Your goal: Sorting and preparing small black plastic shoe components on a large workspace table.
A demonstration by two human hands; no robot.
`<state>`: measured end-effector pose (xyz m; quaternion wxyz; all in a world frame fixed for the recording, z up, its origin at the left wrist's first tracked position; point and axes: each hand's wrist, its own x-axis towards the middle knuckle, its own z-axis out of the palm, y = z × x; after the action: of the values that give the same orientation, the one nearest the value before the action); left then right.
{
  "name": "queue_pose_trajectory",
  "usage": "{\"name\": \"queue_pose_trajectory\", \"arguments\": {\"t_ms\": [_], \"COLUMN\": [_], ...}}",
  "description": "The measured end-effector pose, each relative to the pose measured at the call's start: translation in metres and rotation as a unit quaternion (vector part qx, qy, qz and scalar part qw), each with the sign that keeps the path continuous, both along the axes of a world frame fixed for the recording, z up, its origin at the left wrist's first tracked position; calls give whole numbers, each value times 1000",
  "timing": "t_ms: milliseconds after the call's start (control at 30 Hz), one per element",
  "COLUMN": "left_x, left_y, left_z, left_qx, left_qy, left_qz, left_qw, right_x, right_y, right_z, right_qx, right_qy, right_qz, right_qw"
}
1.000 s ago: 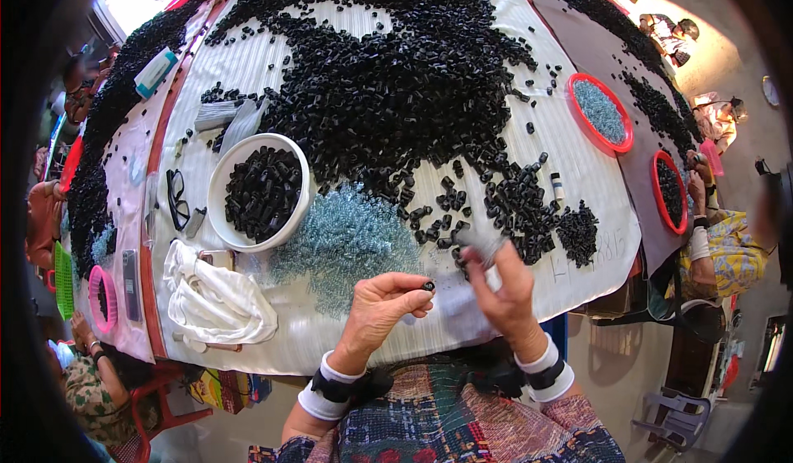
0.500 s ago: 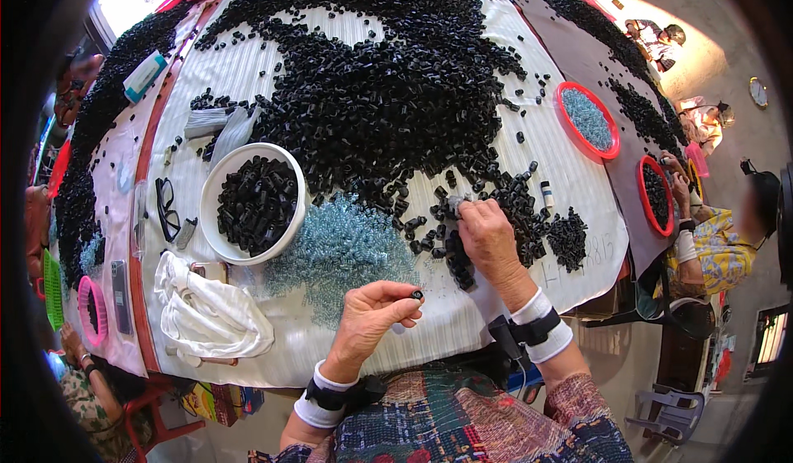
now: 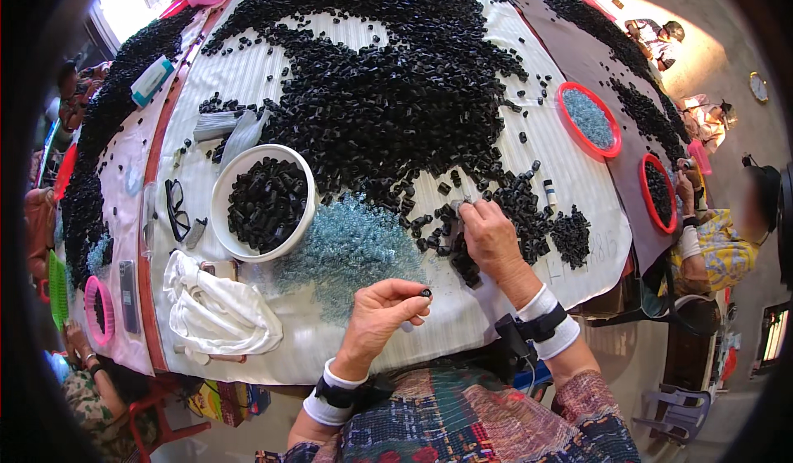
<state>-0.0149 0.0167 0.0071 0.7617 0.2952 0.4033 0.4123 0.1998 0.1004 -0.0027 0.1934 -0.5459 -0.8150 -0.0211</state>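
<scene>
My left hand [image 3: 382, 318] pinches a small black cylindrical piece [image 3: 426, 293] between thumb and fingertips, above the white cloth near the table's front edge. Farther right, my right hand [image 3: 493, 236] is closed, its fingertips together at a small greyish thing [image 3: 457, 205] that I cannot make out well. Under and around it lie loose black pieces [image 3: 522, 203]. A heap of small clear bluish pieces [image 3: 351, 248] spreads left of the hands. Beside that heap stands a white bowl [image 3: 221, 203] filled with larger black pieces. The great pile of black pieces [image 3: 388, 108] covers the table's middle.
A bunched white cloth [image 3: 223, 306], eyeglasses [image 3: 176, 209] and grey strips [image 3: 239, 137] lie at left. Red trays [image 3: 562, 104] stand at right. A small tube [image 3: 550, 191] lies past my right hand. Other people sit at both sides; one wears a yellow patterned top [image 3: 719, 248].
The whole view has shifted slightly, so the table's things sit a little farther right. Both hands keep nearly the same pose, the left still pinching its black piece.
</scene>
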Motion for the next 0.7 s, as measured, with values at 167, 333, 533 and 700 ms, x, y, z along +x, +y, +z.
{"name": "queue_pose_trajectory", "arguments": {"t_ms": [167, 333, 533, 700], "left_x": [3, 6, 10, 14], "left_y": [2, 4, 2, 3], "left_z": [0, -2, 0, 2], "left_qx": [9, 14, -7, -2], "left_qy": [0, 6, -2, 2], "left_qz": [10, 16, 25, 39], "left_qw": [1000, 1000, 1000, 999], "right_x": [1, 4, 6, 7], "right_y": [-1, -4, -10, -13], "right_z": [3, 3, -1, 0], "right_qx": [5, 12, 22, 26], "right_qy": [-12, -25, 10, 89], "right_qz": [17, 25, 23, 27], "right_qw": [1000, 999, 999, 995]}}
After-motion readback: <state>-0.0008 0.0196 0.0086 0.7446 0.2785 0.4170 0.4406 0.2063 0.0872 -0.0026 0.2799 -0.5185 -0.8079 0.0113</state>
